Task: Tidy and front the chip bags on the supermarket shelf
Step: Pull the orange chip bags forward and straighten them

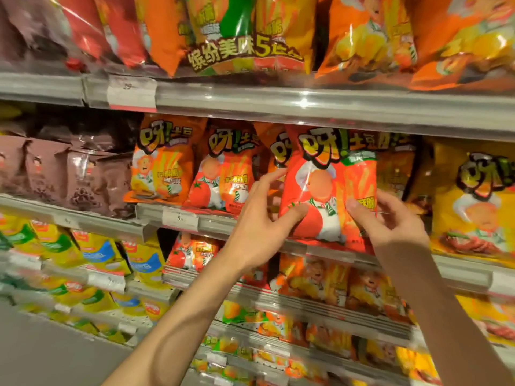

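I have the red tomato chip bag [328, 188] between both hands at the front lip of the middle shelf rail [328, 250], and I place everything from that bag. It stands upright, long axis vertical, face toward me, its bottom seam resting just above the rail.

My left hand [262, 218] is on the bag's left edge: the thumb presses flat across the lower front, and the fingers reach up along the side and behind, so the hand grips the bag's left flank. My right hand [390, 218] is at the bag's lower right corner, thumb on the front panel and the other fingers curled behind the edge, pinching it. Both hands are about equally near; neither has to reach.

To the bag's left stands another tomato bag [223, 174], partly behind my left fingers, and beyond it an orange bag [164, 162]. Just behind my bag's upper left, a further bag [277, 151] peeks out. To its right, a yellow bag [473, 201] stands well forward.

I judge the move ahead turns on the bag's bottom edge against the rail: it needs to sit square and flush with its neighbours.
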A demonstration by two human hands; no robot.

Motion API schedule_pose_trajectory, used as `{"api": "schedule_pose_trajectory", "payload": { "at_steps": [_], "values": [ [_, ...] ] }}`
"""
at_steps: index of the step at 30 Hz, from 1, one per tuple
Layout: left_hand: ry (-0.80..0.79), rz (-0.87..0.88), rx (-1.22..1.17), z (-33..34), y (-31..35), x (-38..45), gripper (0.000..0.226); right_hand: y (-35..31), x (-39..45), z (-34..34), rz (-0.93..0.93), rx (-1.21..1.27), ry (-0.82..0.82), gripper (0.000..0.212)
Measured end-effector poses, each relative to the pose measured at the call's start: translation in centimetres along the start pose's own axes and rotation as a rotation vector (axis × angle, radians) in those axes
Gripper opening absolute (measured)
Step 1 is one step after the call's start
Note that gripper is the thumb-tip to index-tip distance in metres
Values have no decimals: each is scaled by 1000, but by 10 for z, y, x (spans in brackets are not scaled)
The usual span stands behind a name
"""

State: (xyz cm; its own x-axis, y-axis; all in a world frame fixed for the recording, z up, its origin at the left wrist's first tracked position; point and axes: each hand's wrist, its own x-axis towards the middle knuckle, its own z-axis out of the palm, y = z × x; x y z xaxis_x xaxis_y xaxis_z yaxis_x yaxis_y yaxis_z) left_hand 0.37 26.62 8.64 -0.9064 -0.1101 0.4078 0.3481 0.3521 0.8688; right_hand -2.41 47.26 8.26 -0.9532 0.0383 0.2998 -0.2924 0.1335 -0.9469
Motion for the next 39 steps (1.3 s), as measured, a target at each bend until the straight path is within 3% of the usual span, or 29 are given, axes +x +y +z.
{"api": "schedule_pose_trajectory", "payload": {
  "at_steps": [6,11,15,20,23,26,28,31,36,39],
  "values": [
    [9,-13,-62,-54,-24,10,62,-22,-21,66,6,-3,20,37],
    [-26,-6,-109,-144,-62,11,56,-34,-41,157,-29,-54,59,38],
    [-53,-18,-80,-219,-87,19,68,-37,-46,235,-36,-63,96,44],
    [-97,-52,-44,-273,-110,32,39,-41,-42,296,-24,-24,70,20],
    [-72,-23,-10,-290,-121,38,29,-43,-40,309,-22,6,60,14],
    [85,-16,99,-301,-132,47,29,-44,-40,303,-23,38,83,18],
    [89,14,266,-299,-143,53,41,-47,-42,293,-15,41,103,13],
    [25,-2,445,-287,-142,58,69,-52,-43,280,-9,42,156,30],
    [56,36,421,-273,-141,62,75,-49,-44,259,-10,15,193,30],
    [83,42,353,-270,-142,61,75,-45,-44,252,16,12,187,18]
  ]
}}
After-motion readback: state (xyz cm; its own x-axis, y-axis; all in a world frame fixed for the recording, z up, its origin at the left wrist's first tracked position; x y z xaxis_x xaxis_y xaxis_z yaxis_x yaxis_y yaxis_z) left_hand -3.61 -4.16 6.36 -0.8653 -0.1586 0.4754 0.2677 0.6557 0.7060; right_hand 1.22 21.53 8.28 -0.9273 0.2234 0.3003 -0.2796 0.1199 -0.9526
